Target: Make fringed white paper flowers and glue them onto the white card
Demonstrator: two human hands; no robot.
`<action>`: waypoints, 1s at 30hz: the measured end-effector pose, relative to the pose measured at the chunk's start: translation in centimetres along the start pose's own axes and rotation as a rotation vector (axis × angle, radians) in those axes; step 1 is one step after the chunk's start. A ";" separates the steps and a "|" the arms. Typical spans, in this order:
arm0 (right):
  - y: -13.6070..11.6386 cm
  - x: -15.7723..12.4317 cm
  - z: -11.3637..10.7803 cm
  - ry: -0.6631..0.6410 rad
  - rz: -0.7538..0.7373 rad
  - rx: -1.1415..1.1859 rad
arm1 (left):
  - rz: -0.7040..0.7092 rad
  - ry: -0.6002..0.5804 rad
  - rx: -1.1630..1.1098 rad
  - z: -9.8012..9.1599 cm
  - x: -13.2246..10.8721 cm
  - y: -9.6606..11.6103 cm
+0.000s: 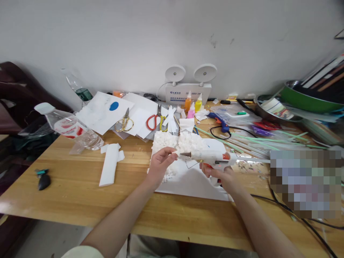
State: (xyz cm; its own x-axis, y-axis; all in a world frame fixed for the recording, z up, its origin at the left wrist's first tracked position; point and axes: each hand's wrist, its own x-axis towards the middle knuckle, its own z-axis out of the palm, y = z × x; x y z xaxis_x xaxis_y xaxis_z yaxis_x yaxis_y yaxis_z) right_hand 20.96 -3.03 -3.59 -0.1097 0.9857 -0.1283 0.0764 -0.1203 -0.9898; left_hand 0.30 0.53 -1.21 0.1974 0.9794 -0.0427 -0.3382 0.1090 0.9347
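My right hand (224, 176) is wrapped round the handle of a white hot glue gun (205, 155), with its nozzle pointing left and a glue stick (254, 159) out of its back. Fingers pinched, my left hand (159, 165) holds a small white paper piece (175, 153) right at the nozzle tip; whether the two touch I cannot tell. Beneath both hands lies a white sheet (188, 187), its left and far parts covered by ruffled white paper bits (190, 142). A thin wire stand shows under the gun.
Left are a water bottle (72, 127) and a folded paper piece (109, 166). Behind are scissors (125, 123), red-handled scissors (152, 122), paint bottles (198, 104) and a blue glue gun (220, 122). Straws (258, 141) and black cables (285, 205) spread to the right.
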 end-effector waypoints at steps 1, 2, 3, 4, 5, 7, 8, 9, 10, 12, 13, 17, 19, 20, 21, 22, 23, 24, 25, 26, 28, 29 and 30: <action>-0.1 0.0 0.0 0.008 0.007 -0.001 | -0.001 0.005 -0.003 0.0 0.0 0.0; -0.2 -0.1 0.1 0.015 0.012 -0.001 | -0.004 0.011 -0.004 0.0 0.0 0.0; -0.3 -0.1 0.1 0.020 0.015 -0.001 | -0.008 0.018 -0.003 0.1 0.0 0.0; -0.4 -0.2 0.2 0.023 0.016 0.000 | -0.012 0.026 -0.001 0.1 0.0 0.1; -0.6 -0.2 0.2 0.023 0.016 0.000 | -0.017 0.031 0.001 0.1 0.0 0.1; -0.8 -0.2 0.3 0.022 0.014 0.003 | -0.024 0.034 0.002 0.2 0.0 0.2; -0.8 -0.3 0.3 0.020 0.014 0.004 | -0.025 0.034 0.001 0.2 0.0 0.2; -0.9 -0.3 0.3 0.021 0.015 0.008 | -0.024 0.034 -0.001 0.2 0.0 0.2; -0.9 -0.3 0.3 0.027 0.017 0.012 | -0.024 0.035 -0.003 0.2 0.0 0.2; -0.9 -0.3 0.3 0.048 0.029 0.017 | -0.023 0.039 -0.003 0.2 0.0 0.2; -0.8 -0.3 0.3 0.055 0.037 0.018 | -0.022 0.042 -0.003 0.2 0.0 0.1; -0.8 -0.2 0.3 0.053 0.039 0.030 | -0.013 0.042 -0.010 0.2 0.1 0.1; -0.7 -0.2 0.2 0.042 0.026 0.039 | -0.013 0.035 -0.017 0.1 0.1 0.1; -0.6 -0.2 0.1 0.037 0.022 0.041 | -0.013 0.026 -0.019 0.1 0.0 0.1; -0.5 -0.1 0.1 0.033 0.021 0.041 | -0.012 0.018 -0.019 0.1 0.0 0.2; -0.5 -0.1 0.0 0.034 0.025 0.037 | -0.010 0.010 -0.018 0.1 0.0 0.2; -0.4 -0.1 0.0 0.038 0.030 0.033 | -0.009 0.004 -0.017 0.2 0.0 0.2; -0.4 -0.1 0.0 0.044 0.034 0.030 | -0.010 0.000 -0.016 0.2 0.0 0.3; -0.3 -0.1 -0.1 0.051 0.036 0.027 | -0.012 -0.002 -0.018 0.2 0.0 0.3; -0.3 -0.1 -0.1 0.052 0.038 0.024 | -0.014 -0.001 -0.021 0.2 0.0 0.3; -0.2 -0.1 -0.1 0.043 0.031 0.019 | -0.016 -0.002 -0.028 0.2 0.0 0.4; -0.2 -0.1 -0.1 0.035 0.029 0.014 | -0.018 -0.003 -0.030 0.2 0.0 0.4; -0.2 0.0 -0.1 0.032 0.027 0.007 | -0.018 -0.004 -0.030 0.2 0.0 0.4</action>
State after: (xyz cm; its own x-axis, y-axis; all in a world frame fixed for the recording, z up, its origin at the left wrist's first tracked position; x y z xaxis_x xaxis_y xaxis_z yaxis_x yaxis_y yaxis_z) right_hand 21.09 -3.02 -3.37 -0.0761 0.9852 -0.1534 0.0721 -0.1480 -0.9864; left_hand 0.39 0.52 -0.74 0.2072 0.9766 -0.0580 -0.3616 0.1315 0.9230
